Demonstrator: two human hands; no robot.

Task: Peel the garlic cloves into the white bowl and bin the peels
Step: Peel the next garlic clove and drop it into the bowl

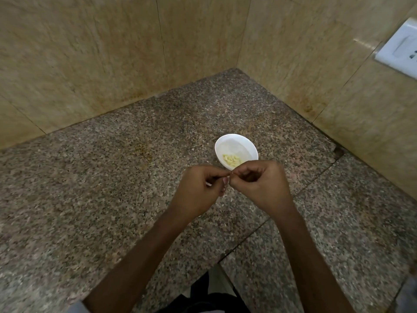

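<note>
Garlic cloves [231,160]: peeled, pale yellow, smooth, heaped small against the near wall of a round, glossy white bowl [239,144].

Bowl: stands on a speckled brown-grey granite counter [112,199], near the corner of beige stone-tiled walls [90,64].

Item in work: small pale piece [226,180], pinched where the two sets of fingertips meet. It is too hidden to tell clove from skin, or which way its long axis runs.

Left hand [200,188]: fingers curled, pinching the piece. A thin white sliver [208,184] shows beneath them, probably loose peel.

Right hand [259,184]: fingers curled, pinching the same piece from the other side.

Relation: the bowl lies just beyond the hands, a little right. Its near rim is covered by the right knuckles, so the right hand is the nearer for the drop.

Bin: not in view.

Also present: white wall socket [399,50], upper right.
</note>
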